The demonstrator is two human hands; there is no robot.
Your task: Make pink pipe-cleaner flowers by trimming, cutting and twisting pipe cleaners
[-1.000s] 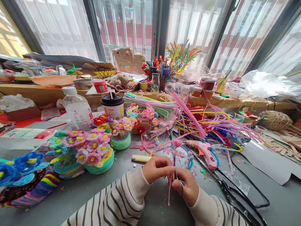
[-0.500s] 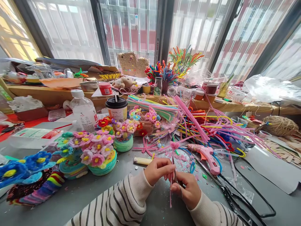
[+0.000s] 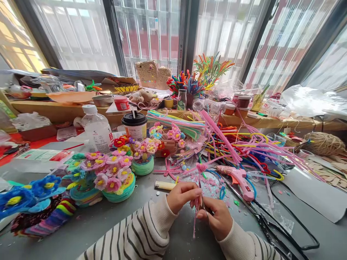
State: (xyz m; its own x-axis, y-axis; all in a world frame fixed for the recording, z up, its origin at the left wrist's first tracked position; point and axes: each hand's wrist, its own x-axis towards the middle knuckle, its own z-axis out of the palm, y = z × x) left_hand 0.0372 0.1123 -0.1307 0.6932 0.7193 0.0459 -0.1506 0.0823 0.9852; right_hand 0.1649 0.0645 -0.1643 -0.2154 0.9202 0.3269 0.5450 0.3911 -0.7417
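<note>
Between the fingertips of my left hand (image 3: 182, 196) is a pink pipe cleaner (image 3: 194, 225), its thin end hanging down below the hand. My right hand (image 3: 218, 218) is closed around small scissors (image 3: 200, 184). Their blades point up and away, right against the pipe cleaner; the handles are mostly covered by the fingers. Just beyond the blade tips lies a small pink fuzzy piece (image 3: 201, 167). Bits of pink fluff (image 3: 213, 187) are scattered on the grey table (image 3: 187, 242) around it.
Pipe-cleaner flower pots (image 3: 119, 189) stand to the left, near a water bottle (image 3: 96, 128) and a lidded cup (image 3: 135, 126). A pink glue gun (image 3: 238, 178) with a black cord lies to the right. Behind it is a heap of pipe cleaners (image 3: 222, 137). A lighter (image 3: 165, 185) rests by my left wrist.
The hanging end of the pipe cleaner has swung slightly left. Both hands keep nearly the same place and grip, and the view has shifted a little.
</note>
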